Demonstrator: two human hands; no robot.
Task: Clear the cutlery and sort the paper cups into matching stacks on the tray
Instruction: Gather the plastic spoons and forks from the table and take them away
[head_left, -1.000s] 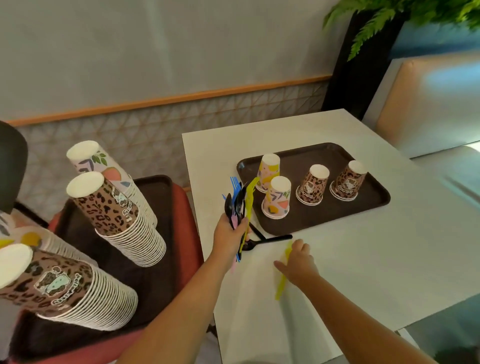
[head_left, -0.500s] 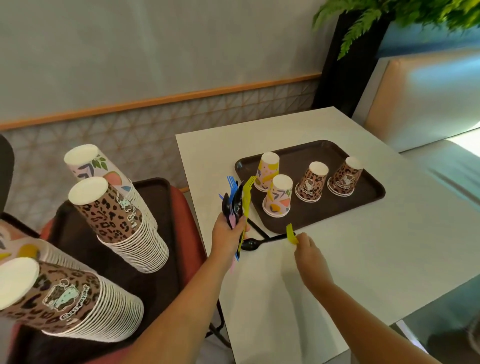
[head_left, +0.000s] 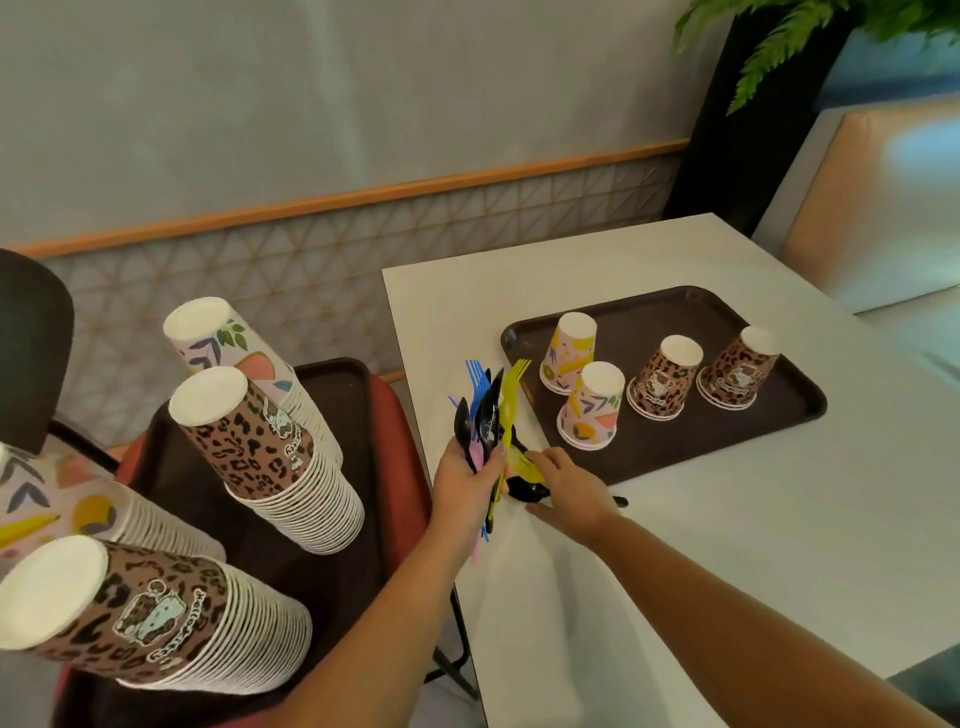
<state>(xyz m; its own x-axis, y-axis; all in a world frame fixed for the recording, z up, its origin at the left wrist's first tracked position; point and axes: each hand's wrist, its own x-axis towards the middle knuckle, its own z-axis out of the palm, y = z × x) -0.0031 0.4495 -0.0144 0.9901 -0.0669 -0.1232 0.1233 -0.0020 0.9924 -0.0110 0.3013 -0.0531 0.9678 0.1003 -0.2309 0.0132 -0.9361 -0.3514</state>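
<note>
White bench (head_left: 727, 545) fills the frame's right half. Our left hand (head_left: 465, 480) grips a crowded cutlery bundle (head_left: 485, 410) at centre; our right hand (head_left: 569, 488) pinches a yellow piece (head_left: 527, 462) beside it. Adding it could spill the bundle.

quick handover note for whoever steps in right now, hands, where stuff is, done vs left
Left hand: grips the cutlery bundle upright at the table's left edge.
Right hand: holds a yellow piece, brought against the bundle, over the black spoon lying on the table.
Tray: two patterned cups and two leopard cups, upside down, separate.
Done: most cutlery gathered.
Left: black spoon, then stack matching cups.
</note>
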